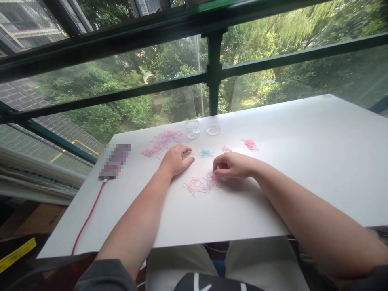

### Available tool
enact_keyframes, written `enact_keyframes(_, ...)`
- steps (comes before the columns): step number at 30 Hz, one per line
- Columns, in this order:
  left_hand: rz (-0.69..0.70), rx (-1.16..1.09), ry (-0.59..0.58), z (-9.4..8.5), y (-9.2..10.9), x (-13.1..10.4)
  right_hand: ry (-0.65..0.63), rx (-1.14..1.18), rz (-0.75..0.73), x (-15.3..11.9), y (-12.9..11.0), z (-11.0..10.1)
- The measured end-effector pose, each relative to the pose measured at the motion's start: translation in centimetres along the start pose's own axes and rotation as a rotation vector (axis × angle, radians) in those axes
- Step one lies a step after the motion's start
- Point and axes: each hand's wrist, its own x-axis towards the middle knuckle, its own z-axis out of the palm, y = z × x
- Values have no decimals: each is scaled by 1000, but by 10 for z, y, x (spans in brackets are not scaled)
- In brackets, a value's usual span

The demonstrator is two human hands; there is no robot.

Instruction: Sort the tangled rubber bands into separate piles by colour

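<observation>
Altogether two hands [177, 160] [233, 165], one teal pile [206, 153]

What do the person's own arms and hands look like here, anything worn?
The left hand and right hand are human, five-fingered, with no gloves, rings or watch visible. Forearms are bare; the dark grey fabric sleeves show no markings.

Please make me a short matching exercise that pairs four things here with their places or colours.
1. Right hand
2. Cable
3. Round container
4. Blue-green strands

A. Just right of the left hand
B. Red
C. At the pink pile nearest the table's front edge
D. Clear, near the far edge

Pairs: 1-C, 2-B, 3-D, 4-A
</observation>
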Motion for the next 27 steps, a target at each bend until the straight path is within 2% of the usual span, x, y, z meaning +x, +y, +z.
enact_keyframes(9,-251,-40,48,-3,3,-2,2,6,4,0,3,1)
enact_keyframes(14,-259,-59,76,-10,1,-5,-10,21,15,0,3,1)
enact_keyframes(18,-302,-46,124,-26,-9,-9,-9,14,20,-1,2,0)
enact_keyframes(20,-333,-9,72,-33,-14,-12,-9,5,16,-1,1,0)
enact_keyframes(24,-305,22,-142,-38,-18,-17,-13,18,16,-1,1,-1)
enact_keyframes(27,-292,24,-165,-33,-15,-18,-20,33,20,-1,2,-1)
